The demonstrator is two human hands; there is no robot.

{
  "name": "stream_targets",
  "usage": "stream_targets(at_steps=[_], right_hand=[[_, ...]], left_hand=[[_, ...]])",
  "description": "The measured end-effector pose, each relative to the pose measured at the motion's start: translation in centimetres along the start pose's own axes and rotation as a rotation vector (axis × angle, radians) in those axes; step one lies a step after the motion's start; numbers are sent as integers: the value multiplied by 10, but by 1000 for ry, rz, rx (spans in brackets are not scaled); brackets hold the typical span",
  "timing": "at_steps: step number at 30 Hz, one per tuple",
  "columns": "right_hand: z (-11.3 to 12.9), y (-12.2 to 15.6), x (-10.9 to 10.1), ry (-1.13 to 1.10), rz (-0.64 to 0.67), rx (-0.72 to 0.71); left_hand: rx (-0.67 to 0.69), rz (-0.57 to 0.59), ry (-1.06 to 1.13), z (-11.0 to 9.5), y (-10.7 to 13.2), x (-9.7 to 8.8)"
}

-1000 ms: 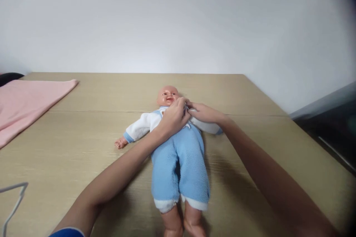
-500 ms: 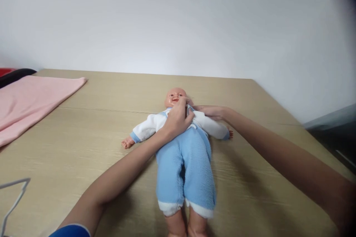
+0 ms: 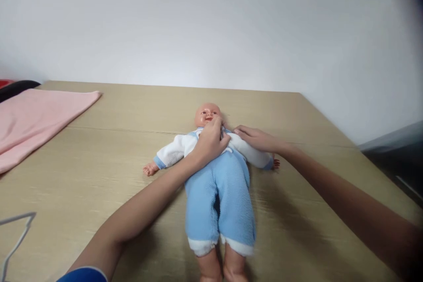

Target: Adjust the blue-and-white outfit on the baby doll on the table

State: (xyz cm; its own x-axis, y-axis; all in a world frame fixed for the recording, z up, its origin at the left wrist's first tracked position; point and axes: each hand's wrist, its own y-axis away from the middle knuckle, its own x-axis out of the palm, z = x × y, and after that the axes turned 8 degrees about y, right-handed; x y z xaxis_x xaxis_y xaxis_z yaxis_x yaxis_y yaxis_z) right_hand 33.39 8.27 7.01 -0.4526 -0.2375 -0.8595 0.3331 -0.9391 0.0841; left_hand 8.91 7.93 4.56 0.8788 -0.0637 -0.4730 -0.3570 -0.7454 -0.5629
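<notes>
Item 1: doll (image 3: 218, 185), baby type, blue romper w/ white sleeves & cuffs. Lies on its back about mid-table (image 3: 99, 176), head twd the far edge, bare feet twd the near edge and cut off by the frame bottom. Both arms spread out sideways.

Item 2: left hand (image 3: 209, 143). Rests on the doll's upper chest, fingertips bent in at the collar just under the chin. Thumb lies on the bib. Whether the fingers pinch the fabric: cannot tell. Forearm runs across the table from the near-left; blue sleeve edge (image 3: 82, 274) shows at the near edge.

Item 3: right hand (image 3: 256, 139). Lies flat on the white sleeve at the doll's shoulder & upper arm, fingers straight and close together, nothing pinched. Fingertips near the left hand, not touching it.

Item 4: pink cloth (image 3: 36, 116), spread flat at the far-left corner, well apart from the doll.

Item 5: white wire hanger (image 3: 16, 233), part visible, at the near-left edge.

Item 6: dark object (image 3: 16, 87), behind the pink cloth, off the far-left corner; kind not clear.
</notes>
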Motion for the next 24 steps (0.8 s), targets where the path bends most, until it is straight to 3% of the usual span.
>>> stream_targets(at_steps=[5,9,12,16,21,24], right_hand=[[-13,60,16,274,-414,-93],[-11,111,39,401,-674,-175],[1,136,61,468,-675,-233],[4,140,80,499,-629,-185],[-43,136,68,404,-661,-132],[-68,141,53,293,-584,-120]], left_hand=[[53,63,-87,-11,5,-11],[78,70,-121,-35,37,-35],[59,78,-106,-50,75,-54],[5,193,-102,-51,114,-73],[-14,272,-131,-44,125,-80],[3,275,-189,-51,119,-77]])
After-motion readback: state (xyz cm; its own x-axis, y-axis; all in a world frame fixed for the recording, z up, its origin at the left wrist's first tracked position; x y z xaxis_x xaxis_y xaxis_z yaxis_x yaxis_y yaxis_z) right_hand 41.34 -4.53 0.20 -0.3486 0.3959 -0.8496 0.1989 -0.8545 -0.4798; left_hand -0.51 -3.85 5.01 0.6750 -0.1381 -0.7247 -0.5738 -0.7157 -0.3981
